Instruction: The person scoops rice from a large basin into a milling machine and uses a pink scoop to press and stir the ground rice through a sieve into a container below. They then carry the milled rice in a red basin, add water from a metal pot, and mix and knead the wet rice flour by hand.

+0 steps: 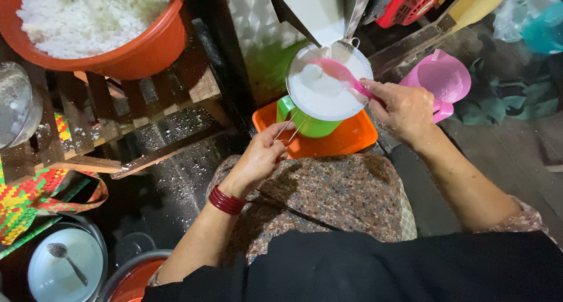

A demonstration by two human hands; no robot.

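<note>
Left hand [263, 155]: fingers pinched shut on the wire handle of the sieve [324, 86], wrist bent up, red bangles at the wrist. The sieve, full of white pulp, sits over a green jug [305, 121] in an orange tray [352, 136]. Right hand [404, 108]: knuckles up, fingers curled tight on a pink scoop [340, 73], its bowl pressed into the pulp. A pink jug [443, 79] stands just beyond the right hand, perhaps touching it.
</note>
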